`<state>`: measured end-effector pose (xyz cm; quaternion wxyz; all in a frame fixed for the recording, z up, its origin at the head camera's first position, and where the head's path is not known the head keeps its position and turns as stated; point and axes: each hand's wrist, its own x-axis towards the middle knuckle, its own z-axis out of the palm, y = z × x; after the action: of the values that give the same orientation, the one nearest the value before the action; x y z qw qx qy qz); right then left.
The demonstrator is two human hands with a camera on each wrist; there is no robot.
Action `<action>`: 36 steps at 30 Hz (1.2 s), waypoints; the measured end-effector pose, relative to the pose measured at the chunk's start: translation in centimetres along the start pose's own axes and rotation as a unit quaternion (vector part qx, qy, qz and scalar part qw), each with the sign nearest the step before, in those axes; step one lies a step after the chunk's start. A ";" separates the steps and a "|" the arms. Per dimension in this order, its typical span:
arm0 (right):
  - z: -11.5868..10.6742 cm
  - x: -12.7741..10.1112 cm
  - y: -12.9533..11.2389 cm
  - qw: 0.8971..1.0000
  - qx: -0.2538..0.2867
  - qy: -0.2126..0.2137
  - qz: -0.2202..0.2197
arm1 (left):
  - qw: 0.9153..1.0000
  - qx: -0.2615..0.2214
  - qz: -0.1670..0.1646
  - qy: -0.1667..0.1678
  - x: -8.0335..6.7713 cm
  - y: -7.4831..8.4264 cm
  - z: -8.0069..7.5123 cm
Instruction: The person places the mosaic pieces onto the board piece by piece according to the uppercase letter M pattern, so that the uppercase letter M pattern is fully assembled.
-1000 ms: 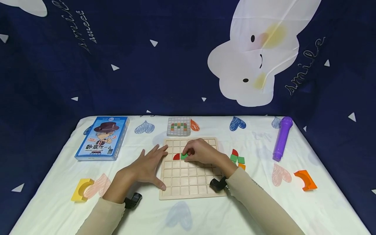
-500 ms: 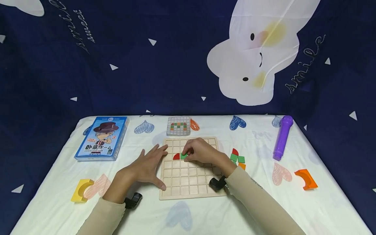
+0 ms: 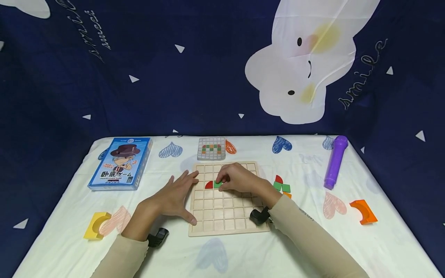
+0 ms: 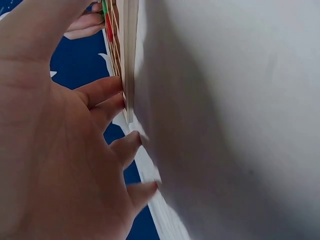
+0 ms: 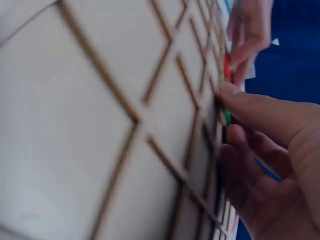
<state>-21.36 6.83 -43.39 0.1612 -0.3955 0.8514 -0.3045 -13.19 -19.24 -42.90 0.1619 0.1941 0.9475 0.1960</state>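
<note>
A square wooden grid board (image 3: 219, 214) lies flat on the table, with a red quarter-round tile (image 3: 209, 185) in one of its cells. Right beside the red tile, my right hand (image 3: 240, 179) pinches a green square tile (image 3: 217, 185) between thumb and fingers, low over the grid. In the right wrist view the thumb presses at the edge of the green tile (image 5: 227, 116). My left hand (image 3: 174, 197) is spread along the board's left side, thumb and fingertips touching its edge. The left wrist view shows those fingers (image 4: 102, 91) against the board's rim.
Loose red, green and orange tiles (image 3: 286, 188) lie right of the board. Behind it sits a pattern card (image 3: 211, 149). A blue game box (image 3: 121, 164) and yellow arch block (image 3: 96, 226) stand left; a purple microphone (image 3: 335, 162) and orange arch block (image 3: 364, 212) lie right.
Both hands hold nearly the same pose over the board. The head view has shifted very slightly.
</note>
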 end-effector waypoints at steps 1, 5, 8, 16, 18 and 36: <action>-0.2 -0.1 0.0 1.000 0.000 -0.004 -0.002 | 1.000 -0.002 0.002 -0.002 0.0 0.0 0.0; -1.3 -0.6 0.0 1.000 0.015 -0.007 -0.009 | 1.000 -0.009 0.001 -0.008 0.1 0.0 0.0; -2.8 -1.6 -0.1 1.000 0.029 0.003 0.001 | 1.000 -0.014 -0.003 -0.012 0.1 0.1 0.1; -6.7 -6.9 0.6 0.998 0.020 0.053 0.033 | 1.000 -0.013 -0.001 -0.007 0.3 0.1 0.2; -7.3 -8.4 1.0 0.997 0.012 0.064 0.041 | 1.000 -0.014 0.002 -0.006 0.2 0.0 0.2; -4.3 -14.0 5.0 0.991 0.028 0.072 0.106 | 1.000 -0.016 0.015 0.003 0.0 -0.2 0.1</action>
<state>-17.53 21.84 -42.87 0.1422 -0.2755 0.8889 -0.3371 -13.23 -19.41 -43.04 0.1597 0.2052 0.9415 0.2142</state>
